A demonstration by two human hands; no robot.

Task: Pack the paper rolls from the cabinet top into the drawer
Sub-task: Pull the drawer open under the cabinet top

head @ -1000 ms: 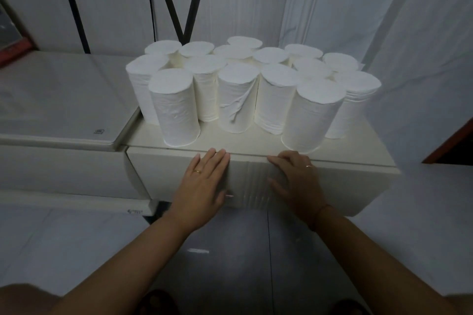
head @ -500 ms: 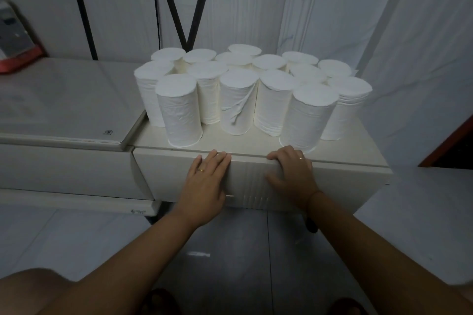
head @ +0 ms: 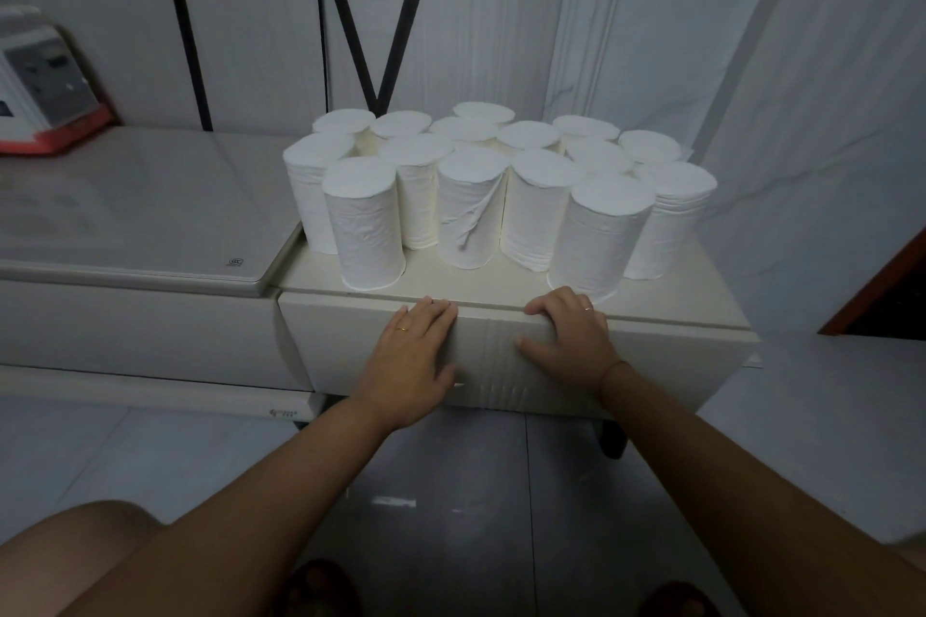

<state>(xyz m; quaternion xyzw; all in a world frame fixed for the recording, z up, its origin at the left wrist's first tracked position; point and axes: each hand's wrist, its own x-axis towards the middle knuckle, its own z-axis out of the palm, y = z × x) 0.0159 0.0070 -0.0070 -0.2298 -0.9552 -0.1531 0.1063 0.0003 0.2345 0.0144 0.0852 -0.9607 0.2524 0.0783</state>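
Observation:
Several white paper rolls (head: 371, 231) stand upright in tight rows on the top of a small cream cabinet (head: 701, 296). Its drawer front (head: 345, 341) is closed. My left hand (head: 408, 356) lies flat on the drawer front with its fingertips hooked over the top edge. My right hand (head: 568, 336) curls over that same edge just to the right, thumb pressed on the front. Neither hand touches a roll; the nearest roll (head: 596, 236) stands just behind my right fingers.
A larger white unit (head: 130, 210) adjoins the cabinet on the left, with a red-based device (head: 40, 85) at its far corner. Black stand legs (head: 371, 30) lean against the wall behind. Tiled floor lies below, and my knee (head: 75, 561) shows at lower left.
My view has pulled back a little. My right hand has shifted up so its fingers curl over the drawer's top edge; the left hand has stayed in place. The rolls have not moved.

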